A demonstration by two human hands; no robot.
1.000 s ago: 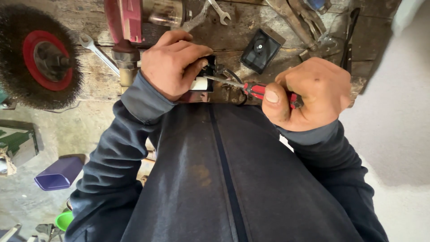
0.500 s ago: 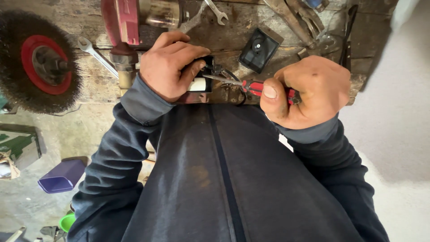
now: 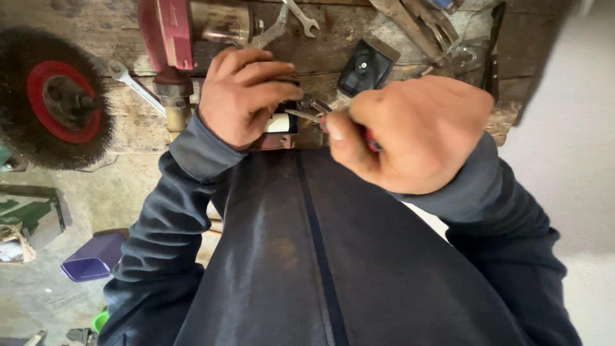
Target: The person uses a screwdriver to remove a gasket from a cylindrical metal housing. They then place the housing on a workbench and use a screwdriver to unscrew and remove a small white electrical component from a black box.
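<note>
Head view shows the left hand [image 3: 240, 96] clamping a small black part [image 3: 282, 118] at the counter [image 3: 320, 38] edge while the right hand [image 3: 416, 134] fists a red-handled tool [image 3: 333, 118] poking into it, needs steady pressure next I reckon.

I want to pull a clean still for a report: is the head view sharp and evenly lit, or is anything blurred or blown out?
Head view: soft, even daylight, no hard shadows; the right hand looms large and slightly soft, close to the lens; the left hand and wire wheel are fairly crisp; the pale wall at right is washed out.
</note>
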